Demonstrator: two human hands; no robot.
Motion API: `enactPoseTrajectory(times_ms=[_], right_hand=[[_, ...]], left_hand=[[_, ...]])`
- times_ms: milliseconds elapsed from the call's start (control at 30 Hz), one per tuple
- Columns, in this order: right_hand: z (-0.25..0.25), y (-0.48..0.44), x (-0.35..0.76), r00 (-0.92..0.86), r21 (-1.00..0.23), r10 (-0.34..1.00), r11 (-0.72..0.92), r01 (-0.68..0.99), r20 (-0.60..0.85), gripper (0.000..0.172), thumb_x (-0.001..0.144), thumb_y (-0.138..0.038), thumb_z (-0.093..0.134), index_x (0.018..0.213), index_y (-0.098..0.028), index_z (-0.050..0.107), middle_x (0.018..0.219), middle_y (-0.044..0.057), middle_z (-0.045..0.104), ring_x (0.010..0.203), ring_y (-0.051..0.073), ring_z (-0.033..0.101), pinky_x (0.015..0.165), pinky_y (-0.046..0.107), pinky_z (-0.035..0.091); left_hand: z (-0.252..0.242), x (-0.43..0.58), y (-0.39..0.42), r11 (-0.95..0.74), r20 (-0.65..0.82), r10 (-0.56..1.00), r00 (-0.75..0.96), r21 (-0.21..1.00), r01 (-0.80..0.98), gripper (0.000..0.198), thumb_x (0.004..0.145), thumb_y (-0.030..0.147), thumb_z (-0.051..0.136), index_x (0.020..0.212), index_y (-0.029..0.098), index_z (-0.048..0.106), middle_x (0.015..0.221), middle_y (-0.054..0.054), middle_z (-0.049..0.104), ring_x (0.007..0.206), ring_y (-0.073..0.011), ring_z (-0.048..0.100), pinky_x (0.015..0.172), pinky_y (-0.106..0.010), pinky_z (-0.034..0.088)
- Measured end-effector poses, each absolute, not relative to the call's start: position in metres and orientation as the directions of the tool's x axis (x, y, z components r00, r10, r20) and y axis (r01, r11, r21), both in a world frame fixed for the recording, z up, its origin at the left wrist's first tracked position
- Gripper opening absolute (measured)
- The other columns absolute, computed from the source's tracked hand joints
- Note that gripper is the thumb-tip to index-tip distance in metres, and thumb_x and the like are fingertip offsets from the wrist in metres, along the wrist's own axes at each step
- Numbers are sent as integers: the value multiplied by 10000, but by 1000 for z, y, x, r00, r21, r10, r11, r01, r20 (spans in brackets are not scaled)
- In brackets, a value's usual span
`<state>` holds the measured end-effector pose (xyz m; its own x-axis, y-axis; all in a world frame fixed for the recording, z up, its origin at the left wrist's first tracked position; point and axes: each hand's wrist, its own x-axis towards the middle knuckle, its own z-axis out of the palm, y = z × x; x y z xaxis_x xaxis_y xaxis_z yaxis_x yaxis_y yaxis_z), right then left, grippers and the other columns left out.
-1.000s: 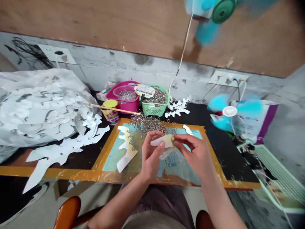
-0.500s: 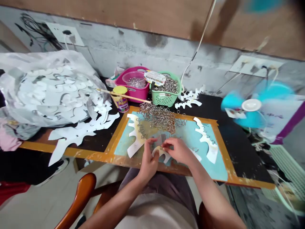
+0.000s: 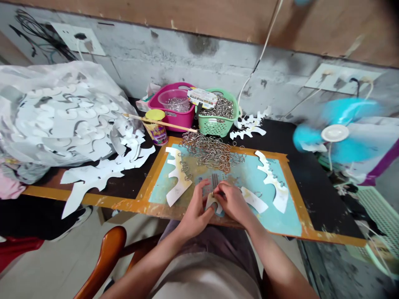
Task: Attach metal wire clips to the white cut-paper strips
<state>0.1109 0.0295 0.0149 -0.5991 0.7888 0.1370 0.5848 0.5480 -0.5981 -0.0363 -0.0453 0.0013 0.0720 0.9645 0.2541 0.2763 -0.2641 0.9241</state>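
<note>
Where the hands meet: a small curved cream-white paper cutout [image 3: 211, 203], pinched over the near edge of a teal board with orange-taped borders [image 3: 280, 220].
Left hand [image 3: 195, 211]: nearly closed, fingers curled, thumb pressing the cutout's lower part, holding it.
Right hand [image 3: 232, 203]: nearly closed, thumb and forefinger gripping the cutout's upper end, where a tiny metal ring [image 3: 213, 194] may sit; too small to tell.
Right of the right hand: a white scalloped paper strip [image 3: 254, 200], lying flat on the board.
Ahead of both hands: a tangled heap of silver oval metal rings [image 3: 212, 151], then a mint-green plastic basket [image 3: 213, 129] filled with more.
</note>
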Motion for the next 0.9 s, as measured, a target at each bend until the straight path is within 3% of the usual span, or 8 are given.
enactPoseTrajectory(times_ms=[100,167,300,400,733,900], right_hand=[[11,27,108,-672,-437,729,651,621,130,112,922,-101,555,847,-160,614,888,81,622,879,233,572,802,336,462],[8,25,107,-687,-384,713,678,627,138,122,938,-109,518,905,-148,628,932,113,615,937,269,539,850,384,446],[2,20,107,-723,-247,669,740,626,172,191,895,-69,514,1048,-120,615,1005,141,592,960,291,505,889,414,437],[1,17,109,-748,-193,638,770,609,186,238,845,-45,528,1063,-101,605,1017,156,586,953,308,490,878,429,446],[2,6,118,-692,-429,696,693,579,190,127,923,-77,478,942,-153,579,956,118,566,938,281,509,846,418,462],[10,12,126,-685,-658,691,629,413,230,273,887,-1,475,1069,-184,563,1073,90,563,1041,236,540,921,369,466]], left_hand=[[11,-53,-41,-299,262,954,148,787,539,525,856,155,582,1344,213,398,1424,-139,474,1364,-299,429,1125,-494,386],[13,-64,-33,-334,253,942,219,682,651,509,862,121,559,1341,217,417,1419,-124,509,1393,-287,407,1169,-512,322],[9,-75,-14,-393,205,916,346,639,661,479,847,134,599,1294,220,451,1320,-100,613,1315,-273,514,1163,-533,324],[8,-74,-7,-386,201,920,337,619,684,454,839,127,611,1262,220,472,1213,-73,671,1168,-254,623,1184,-587,234],[4,-82,-10,-482,237,875,422,506,715,116,929,237,586,1034,231,634,1102,-56,719,1308,-263,505,1196,-614,43],[1,-82,-13,-547,325,837,440,451,705,144,951,251,564,895,245,697,1051,-14,730,1295,-252,505,1199,-602,7]])
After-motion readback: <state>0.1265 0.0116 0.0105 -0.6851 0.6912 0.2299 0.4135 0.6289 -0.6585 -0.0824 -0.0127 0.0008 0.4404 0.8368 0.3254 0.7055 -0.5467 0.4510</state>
